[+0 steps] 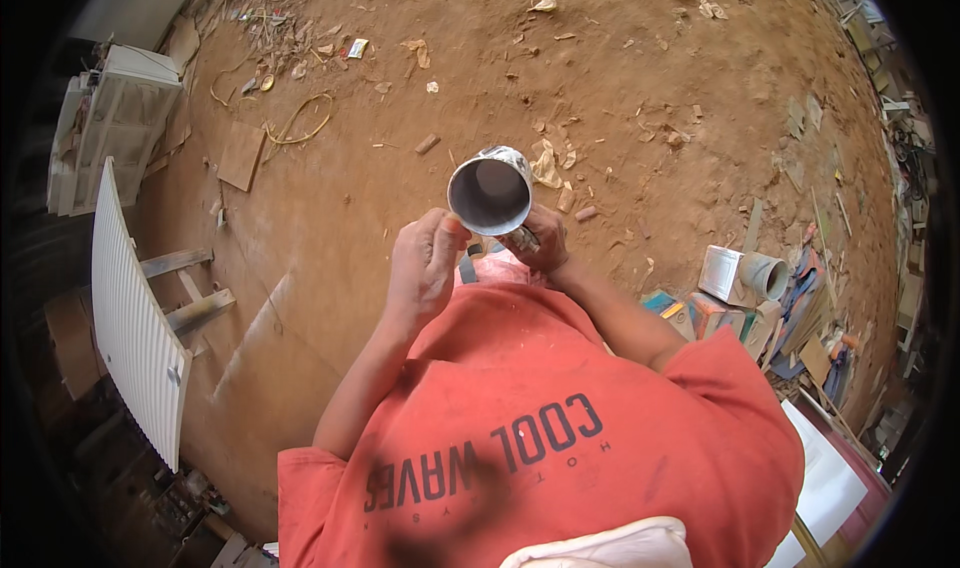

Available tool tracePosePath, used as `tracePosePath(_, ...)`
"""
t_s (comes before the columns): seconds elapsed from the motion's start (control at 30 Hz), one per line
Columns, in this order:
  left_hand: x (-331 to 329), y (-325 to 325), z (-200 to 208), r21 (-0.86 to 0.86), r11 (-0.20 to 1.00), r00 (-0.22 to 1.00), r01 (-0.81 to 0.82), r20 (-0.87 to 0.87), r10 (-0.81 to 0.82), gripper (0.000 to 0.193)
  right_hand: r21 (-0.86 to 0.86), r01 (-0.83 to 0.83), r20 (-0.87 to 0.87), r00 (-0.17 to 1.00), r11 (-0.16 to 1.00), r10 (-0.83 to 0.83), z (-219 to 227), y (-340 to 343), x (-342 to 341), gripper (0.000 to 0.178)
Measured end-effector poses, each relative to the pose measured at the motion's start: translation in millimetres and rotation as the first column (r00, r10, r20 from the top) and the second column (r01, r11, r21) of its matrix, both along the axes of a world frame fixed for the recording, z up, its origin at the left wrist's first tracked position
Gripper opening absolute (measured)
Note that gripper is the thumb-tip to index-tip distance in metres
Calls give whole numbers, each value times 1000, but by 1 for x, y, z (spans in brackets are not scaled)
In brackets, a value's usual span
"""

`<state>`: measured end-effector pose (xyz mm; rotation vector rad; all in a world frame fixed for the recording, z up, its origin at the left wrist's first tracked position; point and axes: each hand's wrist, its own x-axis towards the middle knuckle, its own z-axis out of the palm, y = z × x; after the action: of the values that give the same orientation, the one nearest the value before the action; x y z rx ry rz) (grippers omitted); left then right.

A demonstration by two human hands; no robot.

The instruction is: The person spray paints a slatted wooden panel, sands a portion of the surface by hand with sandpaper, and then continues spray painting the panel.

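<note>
An open round metal cup (490,196), grey inside with a paint-smeared rim, is held up in front of my chest. It looks like the cup of a paint spray gun. My right hand (545,243) is closed around the metal part (521,238) just under the cup's right side; the rest of that part is hidden. At the cup's lower left, my left hand (425,258) has its fingers curled together, the tips right by the rim. Whether they pinch anything there cannot be made out.
Brown dirt ground (620,98) spreads ahead, littered with scraps. At left, a white ribbed panel (135,318) rests on wooden supports (200,310), near white cabinet-like units (125,108). A yellow cord loop (305,120) lies ahead. On the right are a white container (722,274), a grey can (763,276) and stacked boards (815,318).
</note>
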<state>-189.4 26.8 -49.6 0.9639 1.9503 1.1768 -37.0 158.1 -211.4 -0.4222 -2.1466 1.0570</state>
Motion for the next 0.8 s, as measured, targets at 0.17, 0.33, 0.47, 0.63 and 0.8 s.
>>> tracePosePath(0.17, 11, 3, 7, -94, 993, 937, -67, -348, 30, 33, -54, -51, -11, 999, 997, 50, -3, -2, -5, 36)
tracePosePath(0.33, 14, 2, -9, 78, 989, 942, -125, -304, 143, 36, -62, -63, -36, 998, 996, 61, 1, -3, -11, 35)
tracePosePath(0.47, 10, 0, -13, 83, 992, 972, -98, -206, 114, 37, -114, -65, -46, 997, 991, 60, 1, -6, -12, 33)
tracePosePath(0.63, 16, -5, -19, 52, 983, 982, -175, -66, 178, 38, -145, -53, 15, 998, 988, 56, -12, -3, -6, 31)
tracePosePath(0.8, 7, -12, -30, 134, 944, 952, -302, -5, 305, 31, -253, 101, 97, 992, 962, -79, -15, -2, -1, 30)
